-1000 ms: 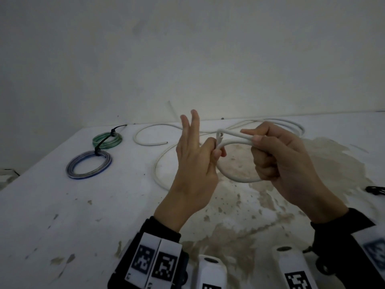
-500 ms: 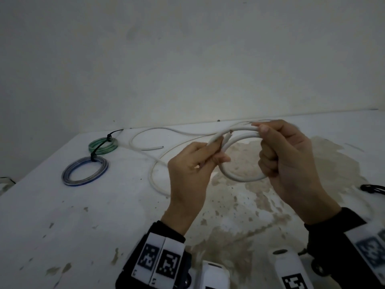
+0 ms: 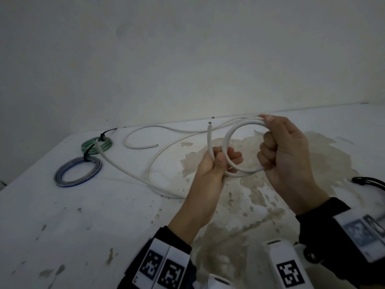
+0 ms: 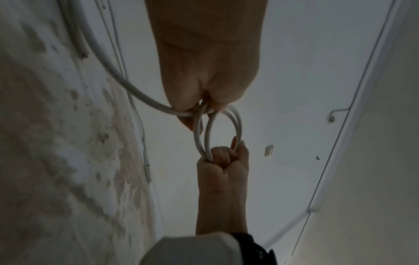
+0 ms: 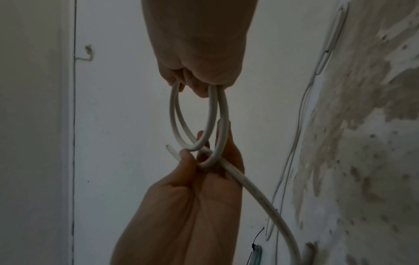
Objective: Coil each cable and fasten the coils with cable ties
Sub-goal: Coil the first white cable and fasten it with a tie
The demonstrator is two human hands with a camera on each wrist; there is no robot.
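While the left hand (image 3: pixel 216 163) pinches the white cable (image 3: pixel 227 138) at the near-left side of the loop, the right hand (image 3: pixel 285 151) is clamped round the loop's far-right side, both held up above the worktop (image 3: pixel 62 215). Change vs a second ago: then only one turn was held and the left fingers were splayed; now there are about two turns stacked, the left fingers are curled onto the cable, and the cut end (image 3: pixel 209 123) sticks up past the left thumb. So the coil is growing, but it is far from done: a long tail runs from the left hand down across the worktop toward the back left. A second, thinner white cable (image 3: pixel 141 146) lies loose behind. Two finished coils sit back left, green coil (image 3: pixel 96 143) and blue coil (image 3: pixel 78 171), each with a black tie already on. More black ties (image 3: pixel 368 182) lie at the right edge, near the right wrist. My read: more wraps are needed before any tie goes on; the turns could spring apart if either grip loosens.
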